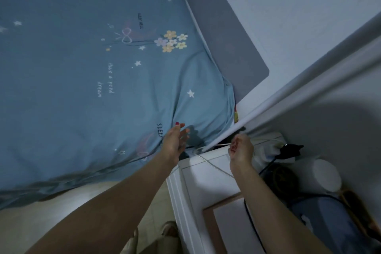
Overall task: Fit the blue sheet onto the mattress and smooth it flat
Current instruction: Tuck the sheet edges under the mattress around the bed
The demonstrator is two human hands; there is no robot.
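A person's left hand [177,138], fingers straight, reaches over the blue sheet [82,80] at the mattress corner while the right hand [241,148], loosely curled, hovers empty beside a white nightstand [206,175].

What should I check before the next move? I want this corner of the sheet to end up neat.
1. Sheet covers the top of the bed: ok.
2. Corner by the headboard pulled tight: not ok, folds run down from it.
3. Long edge tucked under: not ok, it hangs loose toward the floor.
4. Left hand free to work: ok, fingers straight, at the sheet near the corner.
5. Right hand free: cannot tell, fingers curled over the white bedside cabinet, near a white cord.
6. Elastic seated under the mattress: cannot tell, hidden.
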